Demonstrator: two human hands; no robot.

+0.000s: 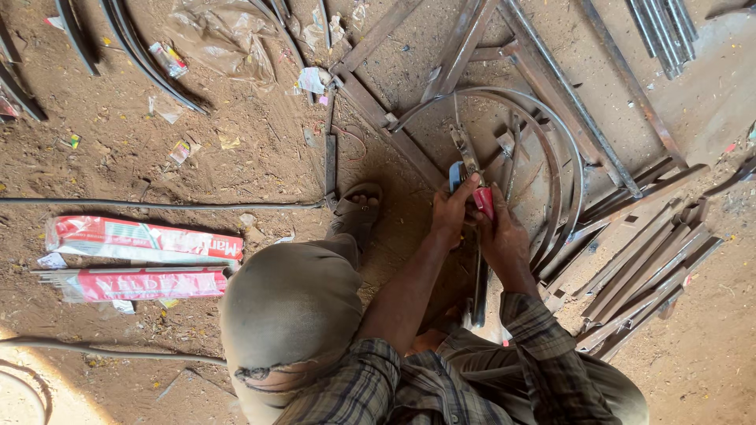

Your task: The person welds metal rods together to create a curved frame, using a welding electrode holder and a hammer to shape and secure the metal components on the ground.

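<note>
A red-and-blue-handled metal clamping tool (471,185), judged stiff and heavy, is clenched by the left hand (450,211) and right hand (502,236) over curved steel strips (551,157) on the dirt floor (197,165).
</note>
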